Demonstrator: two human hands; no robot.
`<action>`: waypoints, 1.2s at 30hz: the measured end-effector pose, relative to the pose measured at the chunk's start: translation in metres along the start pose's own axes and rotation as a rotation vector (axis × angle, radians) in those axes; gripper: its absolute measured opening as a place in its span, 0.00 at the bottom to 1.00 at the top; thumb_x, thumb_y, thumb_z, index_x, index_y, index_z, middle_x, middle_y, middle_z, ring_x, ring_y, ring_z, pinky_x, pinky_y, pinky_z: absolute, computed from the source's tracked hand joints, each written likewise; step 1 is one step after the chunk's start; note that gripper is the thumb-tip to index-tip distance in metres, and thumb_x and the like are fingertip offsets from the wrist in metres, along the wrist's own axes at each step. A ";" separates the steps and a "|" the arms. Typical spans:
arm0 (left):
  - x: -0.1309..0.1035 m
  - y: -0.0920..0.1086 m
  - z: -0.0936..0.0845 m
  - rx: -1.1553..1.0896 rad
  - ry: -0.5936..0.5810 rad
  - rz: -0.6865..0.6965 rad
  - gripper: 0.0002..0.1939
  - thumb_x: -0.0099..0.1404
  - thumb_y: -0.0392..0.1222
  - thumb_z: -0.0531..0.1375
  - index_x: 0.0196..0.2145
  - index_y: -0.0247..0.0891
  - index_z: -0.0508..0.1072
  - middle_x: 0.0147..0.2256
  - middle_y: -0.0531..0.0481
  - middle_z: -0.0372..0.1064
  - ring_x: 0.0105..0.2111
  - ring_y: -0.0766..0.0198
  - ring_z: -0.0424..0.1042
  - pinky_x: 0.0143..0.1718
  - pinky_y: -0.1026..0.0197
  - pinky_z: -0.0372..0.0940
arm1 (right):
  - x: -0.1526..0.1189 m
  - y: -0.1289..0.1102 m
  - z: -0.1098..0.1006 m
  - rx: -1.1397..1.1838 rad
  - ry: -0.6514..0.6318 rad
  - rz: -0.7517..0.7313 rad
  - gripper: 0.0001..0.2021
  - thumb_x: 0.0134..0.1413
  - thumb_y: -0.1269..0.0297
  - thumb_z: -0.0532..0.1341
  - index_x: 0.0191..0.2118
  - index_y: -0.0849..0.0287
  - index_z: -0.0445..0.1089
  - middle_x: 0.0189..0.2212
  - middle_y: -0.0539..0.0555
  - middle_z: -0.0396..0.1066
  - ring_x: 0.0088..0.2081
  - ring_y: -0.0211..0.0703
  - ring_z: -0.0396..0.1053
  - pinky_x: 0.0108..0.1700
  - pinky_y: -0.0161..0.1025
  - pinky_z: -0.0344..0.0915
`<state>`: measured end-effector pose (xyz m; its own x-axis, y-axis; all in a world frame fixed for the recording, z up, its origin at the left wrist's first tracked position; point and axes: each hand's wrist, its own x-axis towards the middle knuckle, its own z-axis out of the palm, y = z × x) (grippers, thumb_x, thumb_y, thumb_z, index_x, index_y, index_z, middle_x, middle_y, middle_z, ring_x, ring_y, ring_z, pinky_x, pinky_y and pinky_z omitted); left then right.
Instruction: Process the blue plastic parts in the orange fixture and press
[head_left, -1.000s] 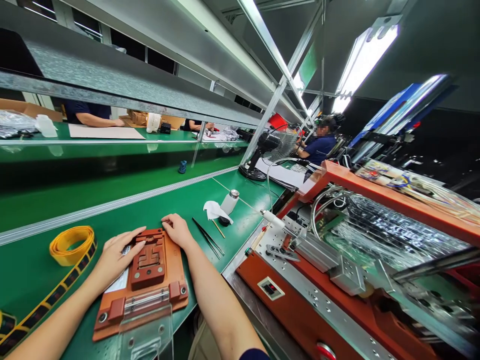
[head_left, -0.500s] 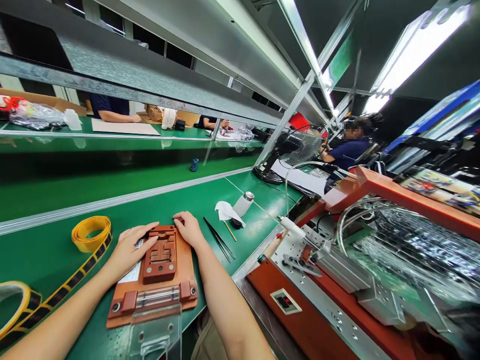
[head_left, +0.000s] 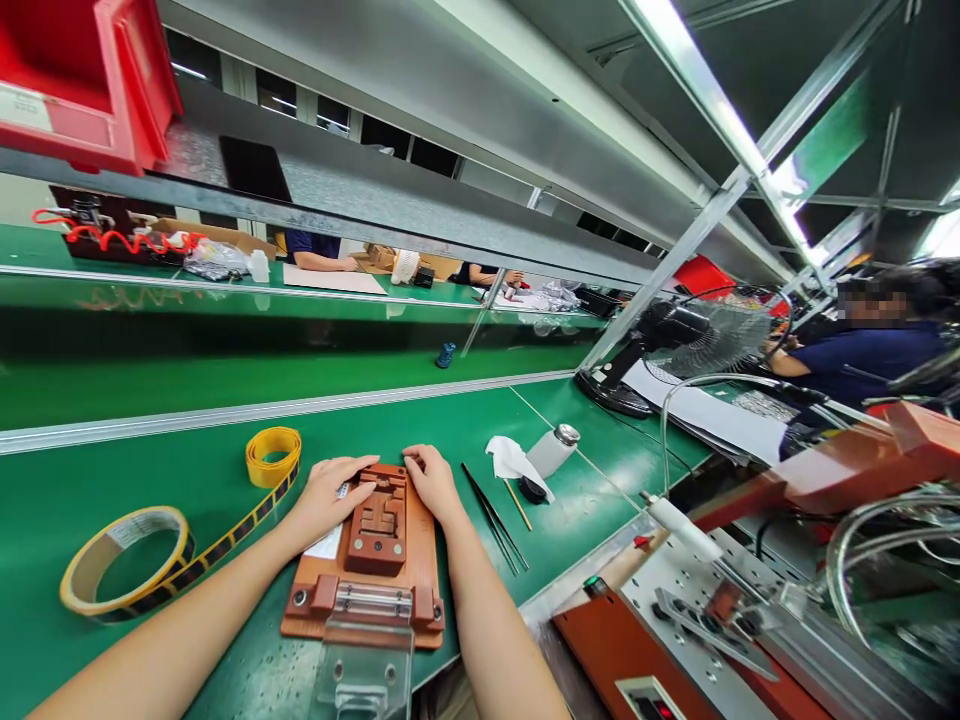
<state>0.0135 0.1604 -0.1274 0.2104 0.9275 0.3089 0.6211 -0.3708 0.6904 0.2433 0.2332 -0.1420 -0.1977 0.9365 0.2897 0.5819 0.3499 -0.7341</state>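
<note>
Glossy green tabletop [head_left: 592, 480] — smooth; clear shiny plastic flap [head_left: 364, 665]; dark slim metal tweezers [head_left: 491, 515] — matt-looking; brushed-looking metal shelf [head_left: 375, 185].

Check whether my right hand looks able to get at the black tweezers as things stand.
Probably yes: the black tweezers lie on the green bench just to the right of your right hand, with nothing visibly in between.

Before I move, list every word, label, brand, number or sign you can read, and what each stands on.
None can be read.
Red bin: white label, too blurred.
Large tape roll: inner-face print, too small.
Brown fixture: white sheet beside the left hand, unreadable.
Machine panel: red light, no legible characters.
</note>
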 end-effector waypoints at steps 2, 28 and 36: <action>0.000 0.001 0.000 0.002 -0.003 0.003 0.21 0.71 0.53 0.57 0.60 0.53 0.73 0.56 0.51 0.74 0.57 0.52 0.70 0.62 0.44 0.58 | 0.000 0.001 0.000 0.001 0.001 -0.001 0.10 0.61 0.67 0.57 0.42 0.56 0.76 0.39 0.56 0.74 0.39 0.46 0.75 0.48 0.45 0.72; -0.001 0.006 0.000 -0.013 0.000 -0.008 0.22 0.71 0.52 0.58 0.60 0.53 0.72 0.55 0.51 0.75 0.57 0.52 0.70 0.61 0.45 0.58 | 0.001 0.002 -0.002 0.021 0.004 -0.006 0.11 0.59 0.63 0.56 0.40 0.55 0.76 0.39 0.58 0.75 0.39 0.50 0.75 0.47 0.49 0.72; -0.001 0.006 0.000 -0.027 -0.011 -0.004 0.22 0.71 0.52 0.57 0.61 0.52 0.72 0.56 0.51 0.74 0.57 0.52 0.69 0.62 0.45 0.56 | 0.001 0.001 -0.003 0.027 -0.008 -0.013 0.12 0.59 0.62 0.56 0.40 0.56 0.76 0.39 0.59 0.76 0.39 0.50 0.75 0.47 0.48 0.71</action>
<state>0.0168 0.1570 -0.1238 0.2164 0.9295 0.2988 0.6016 -0.3680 0.7090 0.2459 0.2341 -0.1408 -0.2114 0.9320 0.2944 0.5579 0.3624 -0.7466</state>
